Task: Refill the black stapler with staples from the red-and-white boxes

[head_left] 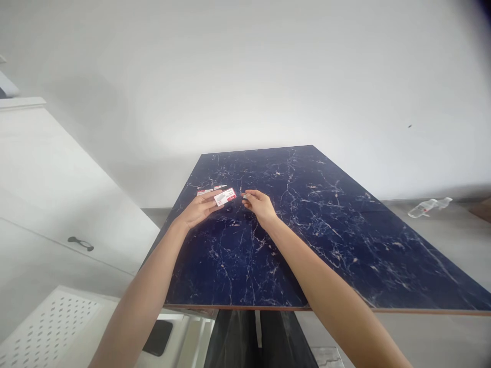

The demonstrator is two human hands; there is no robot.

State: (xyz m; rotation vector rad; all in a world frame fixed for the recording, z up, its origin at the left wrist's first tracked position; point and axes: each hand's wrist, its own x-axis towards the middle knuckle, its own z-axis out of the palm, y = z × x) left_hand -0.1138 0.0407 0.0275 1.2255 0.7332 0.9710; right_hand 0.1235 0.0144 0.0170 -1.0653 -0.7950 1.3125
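Observation:
My left hand (200, 208) holds a small white and red box (225, 196) between thumb and fingers, just above a dark blue marbled table (330, 230). My right hand (260, 204) is close to the box's right end, its fingers pinched on a tiny object I cannot make out. Two or three similar white and red packets (207, 190) lie flat on the table just behind my left hand.
A white wall stands behind the table. A white cabinet with a dark handle (80, 243) is at the left. A clear plastic bottle (428, 206) lies on the floor at the right. A perforated white surface (49, 327) and a dark phone-like object (157, 338) are at lower left.

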